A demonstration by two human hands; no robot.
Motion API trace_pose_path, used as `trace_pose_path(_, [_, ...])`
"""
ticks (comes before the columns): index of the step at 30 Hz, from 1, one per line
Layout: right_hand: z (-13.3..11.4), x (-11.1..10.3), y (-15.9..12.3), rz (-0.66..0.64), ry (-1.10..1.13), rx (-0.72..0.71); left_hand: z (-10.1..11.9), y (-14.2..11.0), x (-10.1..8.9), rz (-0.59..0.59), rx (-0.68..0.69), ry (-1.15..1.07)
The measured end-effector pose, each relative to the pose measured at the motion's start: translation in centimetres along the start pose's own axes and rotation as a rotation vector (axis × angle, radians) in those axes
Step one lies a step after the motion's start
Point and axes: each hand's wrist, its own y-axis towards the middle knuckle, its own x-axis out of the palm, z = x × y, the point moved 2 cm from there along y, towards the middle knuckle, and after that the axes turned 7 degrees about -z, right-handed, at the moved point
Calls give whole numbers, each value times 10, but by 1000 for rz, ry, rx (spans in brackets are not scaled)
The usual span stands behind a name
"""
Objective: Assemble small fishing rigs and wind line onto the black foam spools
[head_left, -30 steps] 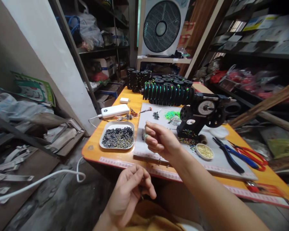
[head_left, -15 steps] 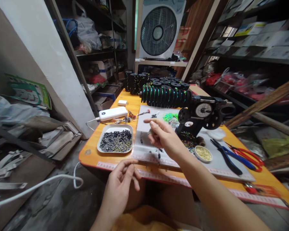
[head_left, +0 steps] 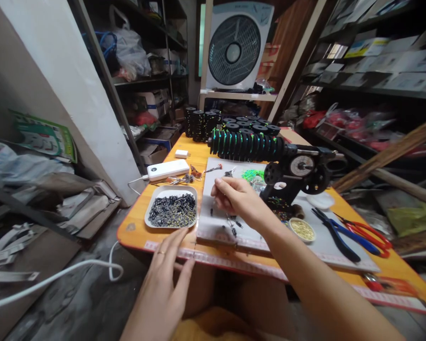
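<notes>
My left hand [head_left: 168, 274] is at the table's front edge, palm down, fingers stretched and thumb apart, with nothing visible in it. Its fingertips reach the near rim of a white tray [head_left: 146, 219] filled with small black and grey-yellow metal pieces. Over the grey board [head_left: 213, 232], my right hand [head_left: 236, 195] is closed, thumb against the index finger. Whatever it may hold is too small or hidden to make out. Below that hand lie several small dark parts [head_left: 233, 227]. Behind it is a green skirt-like bundle of strands [head_left: 253, 176].
A black winding device [head_left: 300, 166] carries a row of spools [head_left: 246, 144]; more spools [head_left: 241, 124] stand behind. On the right are a dish of gold bits [head_left: 301, 230], black-and-blue pliers [head_left: 335, 234] and red-handled pliers [head_left: 371, 234]. A white power bank [head_left: 168, 169] lies left.
My left hand has opened from loosely curled fingers and moved up and left to the tray. My right hand has drawn its extended index finger in against the thumb.
</notes>
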Motion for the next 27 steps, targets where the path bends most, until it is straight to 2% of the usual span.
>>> trace_pose_path(3, [-11,4,-19,-103,267,61,20,17,-5,137,129,35])
trace_pose_path(6, [-22,8,-35,-163,444,111,45,36,5,51,202,-106])
trace_pose_path(9, [-26,10,-44,-201,578,163,62,42,18,-28,234,-154])
trace_pose_path(11, [-22,12,-47,-215,661,200,64,36,26,-90,177,-291])
trace_pose_path(12, [-18,12,-48,-216,699,216,62,32,31,-156,136,-430])
trace_pose_path(16, [-3,14,-49,-179,810,240,52,6,48,-518,-65,-1202])
trace_pose_path(18, [0,14,-49,-182,825,241,47,-5,52,-587,-164,-1415])
trace_pose_path(20, [1,13,-49,-206,822,244,43,-12,51,-619,-219,-1486])
trace_pose_path(27, [0,10,-50,-213,817,239,41,-20,41,-723,-255,-1509])
